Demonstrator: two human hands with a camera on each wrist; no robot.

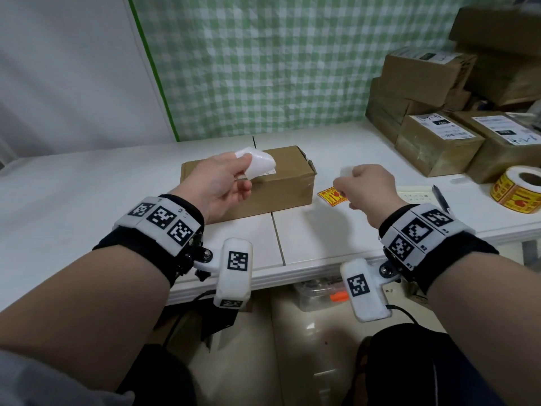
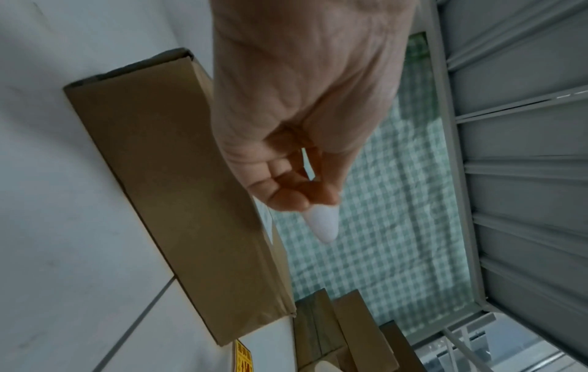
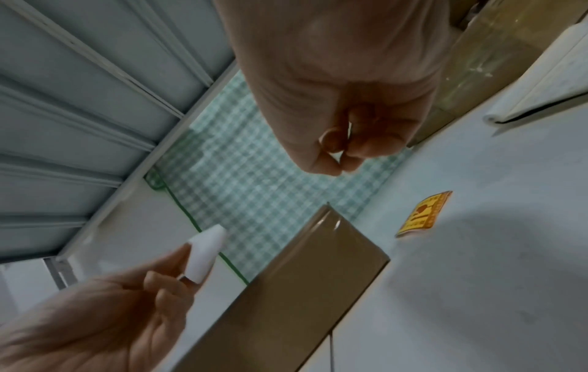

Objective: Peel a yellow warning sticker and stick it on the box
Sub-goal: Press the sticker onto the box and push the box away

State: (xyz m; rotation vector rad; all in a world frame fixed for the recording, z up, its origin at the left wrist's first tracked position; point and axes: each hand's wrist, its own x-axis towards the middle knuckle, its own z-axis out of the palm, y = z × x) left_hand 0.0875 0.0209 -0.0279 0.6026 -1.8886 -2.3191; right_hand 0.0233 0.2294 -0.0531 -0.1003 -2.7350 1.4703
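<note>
A brown cardboard box (image 1: pixel 263 183) lies on the white table (image 1: pixel 87 186), also seen as the box (image 2: pixel 165 176) in the left wrist view and the box (image 3: pixel 302 289) in the right wrist view. My left hand (image 1: pixel 243 168) hovers over its left end and pinches a curled white sheet (image 1: pixel 259 164), white sheet (image 2: pixel 323 224), white sheet (image 3: pixel 206 254). To the right of the box my right hand (image 1: pixel 351 183) is curled, pinching a small white scrap (image 1: pixel 347 172) above the table. A yellow warning sticker (image 1: pixel 332 196), sticker (image 3: pixel 423 214), lies flat on the table just below that hand.
A roll of yellow stickers (image 1: pixel 518 189) stands at the right edge. Taped parcels (image 1: pixel 439 142) are stacked at the back right. A pen (image 1: pixel 440 197) and a notepad (image 1: pixel 415 197) lie near my right wrist. A checked green cloth (image 1: pixel 263 68) hangs behind the table.
</note>
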